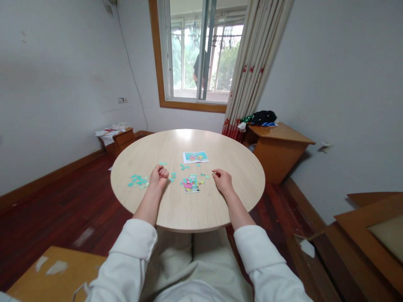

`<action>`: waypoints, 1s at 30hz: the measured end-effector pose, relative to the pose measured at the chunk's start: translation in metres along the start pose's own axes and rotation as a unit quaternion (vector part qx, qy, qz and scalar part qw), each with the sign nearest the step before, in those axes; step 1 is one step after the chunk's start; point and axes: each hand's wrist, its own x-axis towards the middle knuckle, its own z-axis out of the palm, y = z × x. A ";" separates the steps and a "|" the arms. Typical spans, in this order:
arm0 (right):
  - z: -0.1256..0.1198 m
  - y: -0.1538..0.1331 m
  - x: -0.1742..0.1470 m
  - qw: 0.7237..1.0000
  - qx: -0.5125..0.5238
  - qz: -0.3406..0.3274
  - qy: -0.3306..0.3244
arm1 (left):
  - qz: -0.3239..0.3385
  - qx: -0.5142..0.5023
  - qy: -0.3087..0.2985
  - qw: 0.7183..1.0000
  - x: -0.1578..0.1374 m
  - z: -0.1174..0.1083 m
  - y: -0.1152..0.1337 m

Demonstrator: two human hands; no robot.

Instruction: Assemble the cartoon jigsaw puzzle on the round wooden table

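On the round table, a partly joined jigsaw puzzle shows a pink cartoon figure. My right hand is to its right, thumb and fingertips pinched on a small dark and light puzzle piece. My left hand rests left of the puzzle, its fingers curled into a loose fist, with no piece visible in it. Teal loose puzzle pieces lie in a heap beyond my left wrist. A few more teal pieces are scattered between my hands. Behind them lies the printed reference picture.
The pale round table is in front of my lap. A wooden desk with dark clothes on top stands at the back right. A small cabinet bears papers at the back left. Beyond the window a person is partly visible.
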 end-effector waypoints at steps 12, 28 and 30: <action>0.004 -0.002 0.003 0.952 0.291 0.056 0.070 | -0.008 -0.004 -0.006 1.000 0.002 -0.003 -0.002; 0.014 0.005 0.010 0.918 0.378 0.100 0.059 | -0.022 -0.020 0.005 1.000 0.001 0.000 -0.003; 0.014 0.004 0.010 0.917 0.383 0.099 0.059 | -0.020 -0.020 0.007 1.000 0.001 0.000 -0.003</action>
